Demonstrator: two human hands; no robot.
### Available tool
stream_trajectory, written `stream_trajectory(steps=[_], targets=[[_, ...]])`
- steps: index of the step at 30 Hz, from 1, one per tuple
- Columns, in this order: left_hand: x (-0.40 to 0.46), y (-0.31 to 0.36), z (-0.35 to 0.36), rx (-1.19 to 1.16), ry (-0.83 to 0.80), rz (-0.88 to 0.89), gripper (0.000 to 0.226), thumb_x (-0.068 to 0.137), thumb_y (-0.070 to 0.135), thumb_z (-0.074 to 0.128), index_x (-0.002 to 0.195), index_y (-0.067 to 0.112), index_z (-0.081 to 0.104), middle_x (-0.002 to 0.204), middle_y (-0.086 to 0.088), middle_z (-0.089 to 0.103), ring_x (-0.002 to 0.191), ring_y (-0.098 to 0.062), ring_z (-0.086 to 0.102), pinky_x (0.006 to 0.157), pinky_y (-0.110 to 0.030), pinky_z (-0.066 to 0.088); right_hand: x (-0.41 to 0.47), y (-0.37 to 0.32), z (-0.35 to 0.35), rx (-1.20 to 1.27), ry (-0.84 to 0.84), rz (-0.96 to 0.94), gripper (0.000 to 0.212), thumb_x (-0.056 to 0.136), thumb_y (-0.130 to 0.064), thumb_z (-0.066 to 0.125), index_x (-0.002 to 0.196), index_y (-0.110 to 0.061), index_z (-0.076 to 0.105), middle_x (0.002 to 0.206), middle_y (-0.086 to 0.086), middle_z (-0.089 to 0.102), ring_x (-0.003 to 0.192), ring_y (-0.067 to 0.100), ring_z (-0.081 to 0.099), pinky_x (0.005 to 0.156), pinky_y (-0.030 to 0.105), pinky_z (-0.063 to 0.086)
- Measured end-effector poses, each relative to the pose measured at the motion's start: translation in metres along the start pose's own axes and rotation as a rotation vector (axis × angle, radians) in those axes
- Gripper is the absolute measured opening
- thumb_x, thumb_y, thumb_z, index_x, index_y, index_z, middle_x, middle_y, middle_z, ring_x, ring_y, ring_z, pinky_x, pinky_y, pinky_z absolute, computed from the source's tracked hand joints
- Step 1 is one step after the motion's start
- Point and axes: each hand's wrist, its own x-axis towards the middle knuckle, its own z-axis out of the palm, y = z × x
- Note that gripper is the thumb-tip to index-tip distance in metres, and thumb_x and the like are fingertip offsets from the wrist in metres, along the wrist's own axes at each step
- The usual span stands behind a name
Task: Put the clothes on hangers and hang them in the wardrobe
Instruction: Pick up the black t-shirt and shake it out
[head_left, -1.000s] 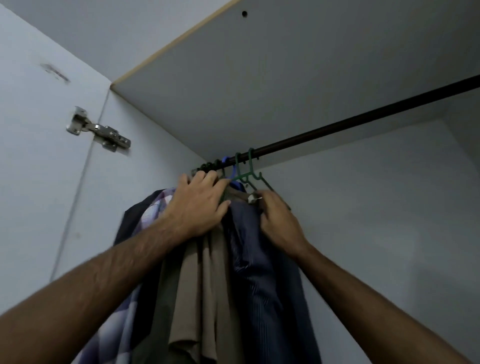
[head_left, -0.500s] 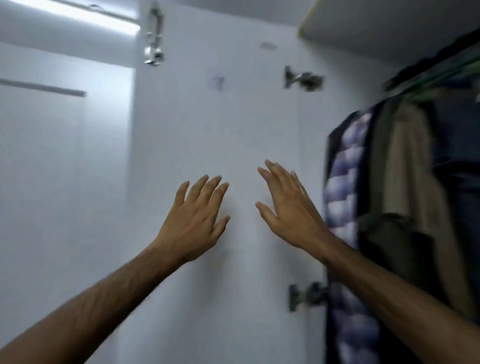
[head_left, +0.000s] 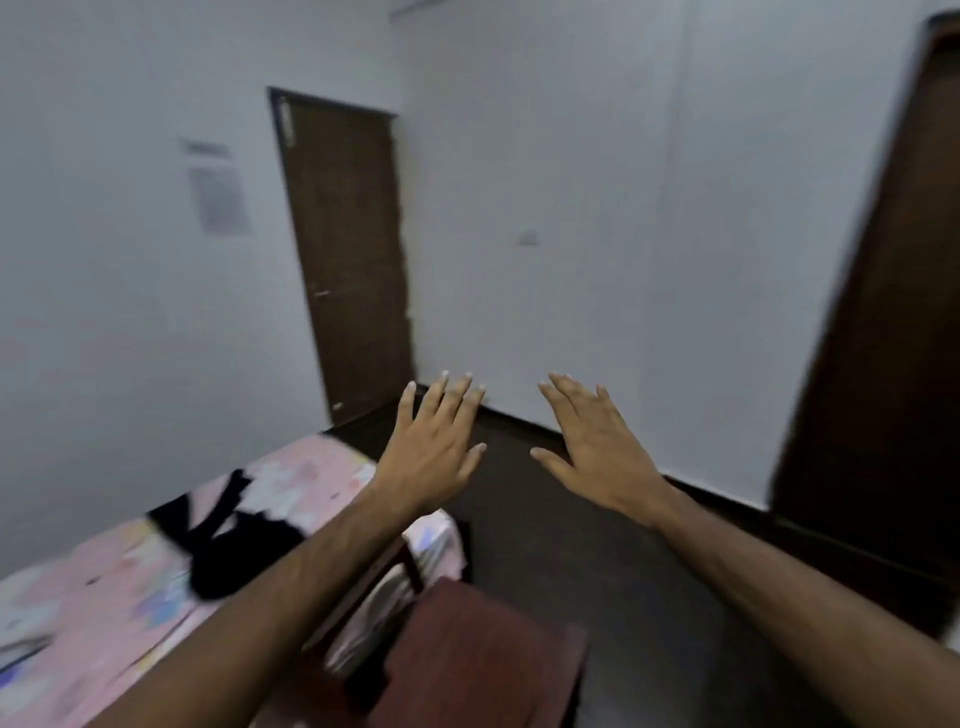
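Pink patterned bedsheet (head_left: 104, 597) covers the bed at lower left, and a black garment (head_left: 228, 540) lies crumpled on top of it, partly hidden behind the left forearm. That's the only clothing in view, and neither hand is touching it. Everything's pretty motion-blurred, so details on the fabric are hard to make out.

The left hand (head_left: 431, 447) and the right hand (head_left: 597, 447) are both held out in front, backs toward the camera, fingers straight and spread, holding nothing. They sit side by side with a gap between them, well above the floor.

Room-wise: plain white walls (head_left: 571, 182), a dark brown wooden door (head_left: 348, 249) closed in the far corner, and a blurry sheet of paper (head_left: 218, 200) stuck on the wall left of it. A small light switch plate (head_left: 529, 238) sits on the wall to the right of the door. The floor (head_left: 597, 561) is dark. Another dark brown panel (head_left: 883, 312) runs up the right edge. A reddish-brown wooden piece of furniture (head_left: 483, 654) stands just beside the bed at the bottom.
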Motion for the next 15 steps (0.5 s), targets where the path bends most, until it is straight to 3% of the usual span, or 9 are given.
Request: stream_trajectory(steps=[6, 10, 15], targets=[[-0.127, -0.17, 0.056, 0.124, -0.224, -0.246, 0.067, 0.092, 0.05, 0.035, 0.144, 0.011, 0.05, 0.149, -0.01, 0.05, 0.138, -0.033, 0.046, 0.107, -0.062, 0.038, 0.088, -0.157, 0.142, 0.195, -0.196, -0.202, 0.078, 0.1, -0.05, 0.052, 0.161, -0.013, 0.02, 0.168, 0.007, 0.018, 0.156, 0.023, 0.014, 0.125, 0.048, 0.005], [-0.194, -0.244, 0.088, 0.154, -0.322, -0.369, 0.062, 0.089, 0.047, 0.053, 0.141, 0.012, 0.053, 0.145, -0.009, 0.054, 0.135, -0.032, 0.05, 0.105, -0.062, 0.04, 0.127, -0.242, 0.224, 0.279, -0.314, -0.277, 0.075, 0.101, -0.047, 0.052, 0.16, -0.015, 0.02, 0.167, 0.005, 0.019, 0.154, 0.022, 0.017, 0.124, 0.051, 0.009], [-0.252, -0.327, 0.136, 0.162, -0.502, -0.49, 0.065, 0.095, 0.048, 0.047, 0.15, 0.014, 0.043, 0.154, -0.007, 0.044, 0.142, -0.03, 0.041, 0.11, -0.061, 0.034, 0.165, -0.317, 0.316, 0.409, -0.486, -0.317, 0.07, 0.104, -0.044, 0.048, 0.16, -0.014, 0.018, 0.167, 0.007, 0.016, 0.154, 0.024, 0.017, 0.124, 0.052, 0.007]])
